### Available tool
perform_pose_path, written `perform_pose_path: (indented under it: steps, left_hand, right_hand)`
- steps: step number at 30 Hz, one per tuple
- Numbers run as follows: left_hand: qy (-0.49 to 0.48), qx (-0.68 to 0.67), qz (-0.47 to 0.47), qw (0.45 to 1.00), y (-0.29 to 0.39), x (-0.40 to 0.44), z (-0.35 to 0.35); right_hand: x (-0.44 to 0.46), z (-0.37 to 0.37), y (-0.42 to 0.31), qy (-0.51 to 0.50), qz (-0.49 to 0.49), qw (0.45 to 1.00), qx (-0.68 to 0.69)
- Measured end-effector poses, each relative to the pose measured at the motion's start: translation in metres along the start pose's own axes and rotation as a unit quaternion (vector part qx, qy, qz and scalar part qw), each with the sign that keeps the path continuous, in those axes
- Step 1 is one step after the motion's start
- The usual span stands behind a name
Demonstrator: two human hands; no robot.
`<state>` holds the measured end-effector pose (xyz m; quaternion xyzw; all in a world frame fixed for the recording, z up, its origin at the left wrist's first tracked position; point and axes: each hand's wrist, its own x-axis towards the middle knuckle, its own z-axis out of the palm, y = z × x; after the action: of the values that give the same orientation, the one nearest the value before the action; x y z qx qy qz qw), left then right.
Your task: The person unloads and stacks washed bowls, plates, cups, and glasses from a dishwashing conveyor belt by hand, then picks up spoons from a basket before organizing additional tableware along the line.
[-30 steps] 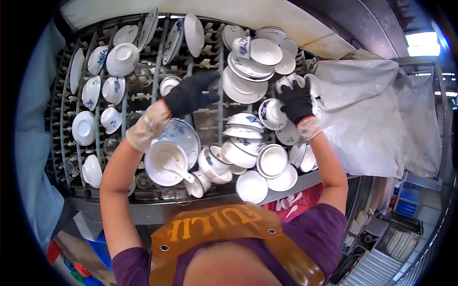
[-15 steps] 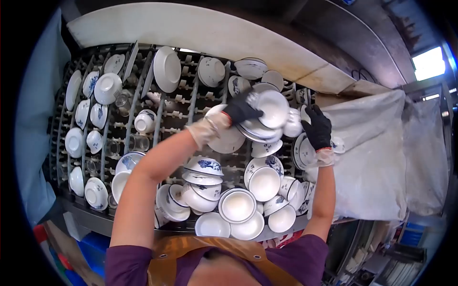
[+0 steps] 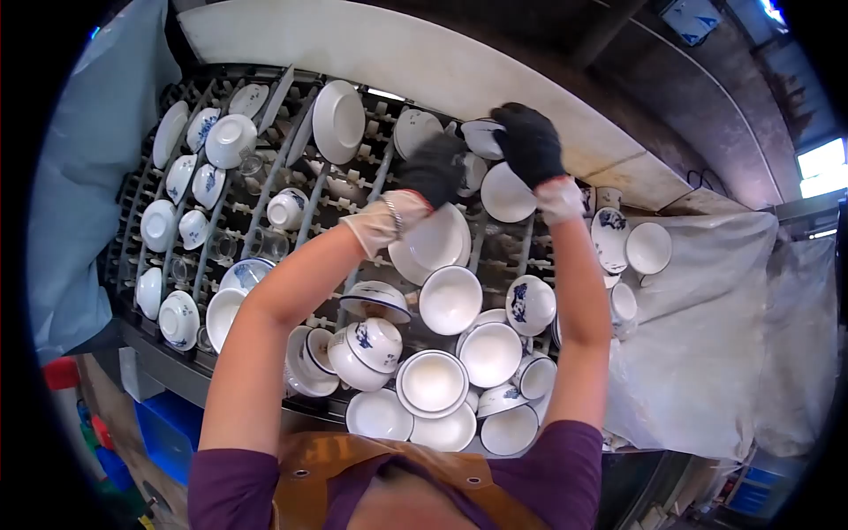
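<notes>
My left hand (image 3: 437, 168), in a black glove over a clear plastic one, is smeared by motion above the rack. Its fingers are near a small white bowl (image 3: 473, 175), and I cannot make out whether they grip anything. My right hand (image 3: 530, 146), gloved the same way, has its fingers closed on the edge of a white bowl (image 3: 482, 139) at the back of the rack. Below my right hand a round white dish (image 3: 508, 193) faces up. Stacked white plates (image 3: 435, 238) lie below my left hand.
The pegged conveyor rack (image 3: 305, 234) carries white and blue-patterned bowls and several glasses (image 3: 253, 168). Many bowls (image 3: 433, 382) crowd its near edge. A pale panel (image 3: 380, 44) borders the back. Plastic sheeting (image 3: 689, 327) hangs at the right, beside another white bowl (image 3: 649, 248).
My right hand has moved up and left to the bowl at the back. My left hand has moved up, away from the stacked dishes. The camera view has shifted, and several bowls are rearranged.
</notes>
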<state>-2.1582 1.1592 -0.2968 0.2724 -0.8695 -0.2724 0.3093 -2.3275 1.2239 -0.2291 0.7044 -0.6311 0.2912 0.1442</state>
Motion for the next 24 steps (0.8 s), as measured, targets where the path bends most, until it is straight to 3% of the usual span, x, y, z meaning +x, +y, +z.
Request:
perform_pose_path:
  steps: [1, 2, 3, 4, 5, 7, 9, 11, 12, 13, 14, 15, 16, 17, 18, 19, 20, 21, 22, 24]
  left_hand:
    - [0.038, 0.068, -0.064, 0.995, -0.007, 0.003, -0.023]
    - [0.077, 0.118, -0.068, 0.988, -0.024, 0.003, -0.030]
    - [0.116, 0.167, -0.071, 0.977, -0.033, 0.005, -0.039]
    - [0.067, 0.226, -0.099, 0.967, -0.042, 0.008, -0.046]
    - [0.072, 0.227, -0.096, 0.966, -0.044, 0.015, -0.051]
    - [0.010, 0.160, -0.185, 0.969, -0.050, 0.030, -0.051]
    - [-0.008, 0.108, -0.225, 0.968, -0.047, 0.047, -0.047]
    - [-0.057, 0.170, -0.234, 0.955, -0.041, 0.054, -0.043]
    - [-0.027, 0.231, -0.230, 0.945, -0.049, 0.056, -0.031]
    - [-0.022, 0.249, -0.227, 0.941, -0.057, 0.058, -0.023]
    - [-0.016, 0.211, -0.235, 0.949, -0.056, 0.061, -0.022]
    - [-0.010, 0.173, -0.240, 0.955, -0.053, 0.064, -0.023]
    - [-0.016, 0.184, -0.208, 0.960, -0.051, 0.066, -0.023]
    - [-0.044, 0.164, -0.235, 0.957, -0.032, 0.065, -0.037]
    - [-0.029, 0.148, -0.231, 0.961, -0.027, 0.061, -0.037]
    - [-0.013, 0.133, -0.228, 0.964, -0.024, 0.058, -0.037]
    - [-0.014, 0.138, -0.228, 0.964, -0.026, 0.055, -0.039]
    - [-0.004, 0.092, -0.162, 0.982, -0.033, 0.049, -0.042]
    - [0.003, 0.045, -0.096, 0.994, -0.038, 0.042, -0.045]
    - [-0.100, -0.050, -0.119, 0.987, -0.022, 0.036, -0.098]
  right_hand:
    - [0.006, 0.025, 0.004, -0.031, -0.024, 0.997, -0.073]
    - [0.012, 0.054, 0.009, -0.136, 0.008, 0.981, -0.139]
    - [0.014, 0.065, -0.002, -0.173, 0.048, 0.964, -0.195]
    - [0.015, 0.068, -0.004, -0.195, 0.078, 0.956, -0.206]
    - [0.016, 0.062, -0.012, -0.220, 0.110, 0.944, -0.218]
    - [0.002, 0.034, -0.014, -0.229, 0.144, 0.952, -0.145]
    - [-0.044, 0.032, 0.010, -0.161, 0.166, 0.964, -0.134]
    - [-0.077, -0.010, 0.022, -0.203, 0.204, 0.937, -0.200]
    - [-0.099, -0.026, 0.035, -0.206, 0.215, 0.934, -0.200]
    - [-0.124, -0.035, 0.052, -0.219, 0.198, 0.921, -0.256]
    - [-0.129, -0.050, 0.051, -0.292, 0.306, 0.861, -0.283]
    - [-0.132, -0.056, 0.048, -0.299, 0.307, 0.857, -0.284]
    - [-0.137, -0.061, 0.045, -0.304, 0.331, 0.829, -0.332]
    - [-0.137, -0.068, 0.042, -0.305, 0.352, 0.800, -0.379]
    - [-0.126, -0.072, 0.025, -0.224, 0.325, 0.863, -0.313]
    - [-0.128, -0.067, 0.017, -0.227, 0.326, 0.864, -0.311]
    - [-0.130, -0.061, 0.010, -0.210, 0.271, 0.917, -0.204]
    - [-0.131, -0.057, 0.007, -0.188, 0.211, 0.955, -0.093]
    - [-0.138, -0.054, 0.011, -0.186, 0.213, 0.955, -0.089]
    - [-0.163, -0.043, 0.022, -0.331, 0.214, 0.919, 0.010]
